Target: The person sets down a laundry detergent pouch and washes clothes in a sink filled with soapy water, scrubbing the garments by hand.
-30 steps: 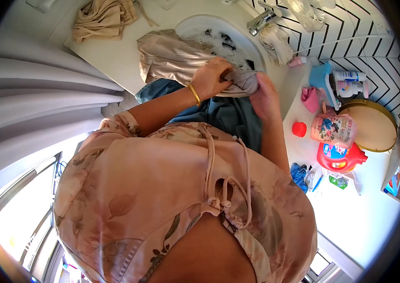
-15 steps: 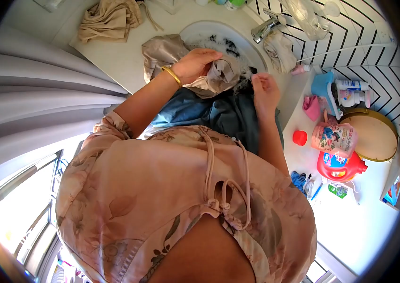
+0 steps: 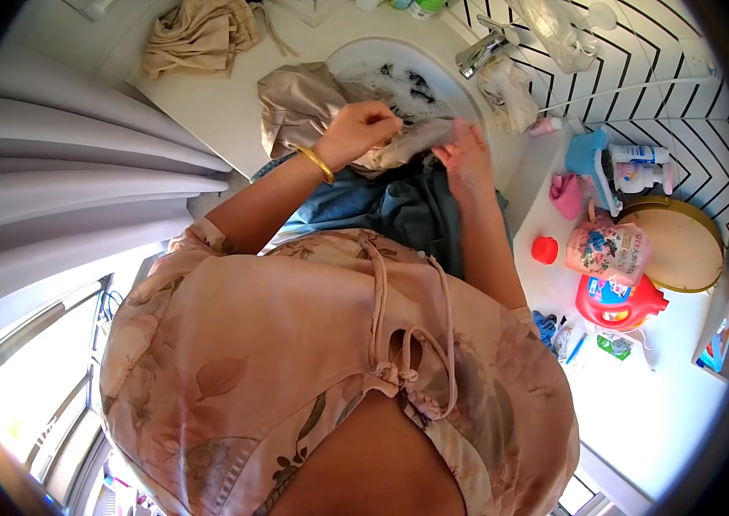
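The patterned shirt lies nearest to my head view, with a tied cord at its neck. Beyond it, at 12 o'clock, I see dark green cloth between the shirt and the basin.

The task's thing, the beige cloth, runs from 11 to 12 o'clock, over the basin's near left side. My left hand, with a gold bangle at its wrist, has its grip closed on the cloth, thumb against curled fingers. My right hand, at 1 o'clock, grasps the cloth's other end between thumb and fingers, so that a thin fold spans the two hands.

Foam and dark cloth lie in the basin. At 3 o'clock I find a red cap, then a pink pouch beside a red jug, and a round tray past them. A blue box stands at 2 o'clock, the tap at 1, and tan cloth lies folded on the table at 11.
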Demonstrator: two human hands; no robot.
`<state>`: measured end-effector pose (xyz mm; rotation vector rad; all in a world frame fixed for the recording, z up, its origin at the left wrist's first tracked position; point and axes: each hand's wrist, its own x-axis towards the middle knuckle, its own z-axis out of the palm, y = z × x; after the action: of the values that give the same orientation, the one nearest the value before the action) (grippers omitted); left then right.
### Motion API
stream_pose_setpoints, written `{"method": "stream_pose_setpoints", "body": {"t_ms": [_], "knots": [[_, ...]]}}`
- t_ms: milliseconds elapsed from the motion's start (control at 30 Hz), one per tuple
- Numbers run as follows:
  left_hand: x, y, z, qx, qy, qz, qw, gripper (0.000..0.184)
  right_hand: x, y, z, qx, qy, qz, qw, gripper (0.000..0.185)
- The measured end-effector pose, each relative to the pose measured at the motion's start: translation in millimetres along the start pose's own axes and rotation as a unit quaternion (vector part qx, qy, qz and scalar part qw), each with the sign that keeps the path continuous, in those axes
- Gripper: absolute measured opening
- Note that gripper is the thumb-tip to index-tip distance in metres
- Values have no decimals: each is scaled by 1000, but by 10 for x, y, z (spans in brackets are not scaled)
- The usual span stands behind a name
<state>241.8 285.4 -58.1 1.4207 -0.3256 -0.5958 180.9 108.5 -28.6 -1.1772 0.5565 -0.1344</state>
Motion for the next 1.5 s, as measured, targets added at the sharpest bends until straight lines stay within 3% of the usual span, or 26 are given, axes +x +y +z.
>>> {"method": "stream_pose_setpoints", "body": {"t_ms": [33,133,167,233,267,300,400,433,533,633,833,967,1033,1133,1233,1333,1433,1500], "knots": [[-34,-30,-2,-44,21,-16,999,25,-20,-121,-14,34,-12,1,999,13],[-136,-210,-27,-145,-55,-182,971,40,-17,-302,-110,-79,-7,-72,994,15],[-104,-436,-44,-172,-150,-240,944,61,14,-344,-178,-238,-2,-153,959,17],[-170,-479,93,-276,-187,-318,888,74,73,-395,-287,-527,5,-295,797,20],[-186,-505,150,-326,-204,-353,853,83,1,-453,-217,-515,12,-269,814,21],[-164,-575,187,-333,-266,-347,836,103,-126,-561,-89,-504,19,-243,829,22],[-104,-562,368,-423,-151,-363,817,112,-188,-615,-61,-375,4,-206,904,22],[-30,-670,367,-469,-163,-328,804,115,-182,-604,-98,-314,-5,-199,928,22],[53,-535,417,-549,-89,-267,787,112,-173,-530,-228,-302,-30,-255,918,19],[113,-542,398,-570,-65,-221,789,109,-390,-538,-13,-76,-17,-170,982,17],[-3,-730,440,-530,51,-312,787,95,-384,-471,-72,-87,-33,-128,987,17],[89,-768,403,-588,23,-258,767,83,-291,-314,-112,-17,-60,-134,989,21],[140,-608,400,-603,-5,-206,771,77,-309,-301,-88,82,-112,-99,985,22],[285,-571,355,-609,-111,-165,768,69,-310,-268,-45,103,-123,-71,984,23],[292,-366,344,-658,-181,-157,713,64,-280,-80,-196,93,-84,-29,992,24],[424,-471,340,-657,-204,-185,702,58,-404,-53,-151,89,-96,-1,991,21],[445,-456,325,-619,-170,-159,750,52,-479,-78,-396,106,-41,23,993,25],[422,-460,298,-635,-181,-175,730,50,-528,-126,-745,-35,84,32,995,26]]}}
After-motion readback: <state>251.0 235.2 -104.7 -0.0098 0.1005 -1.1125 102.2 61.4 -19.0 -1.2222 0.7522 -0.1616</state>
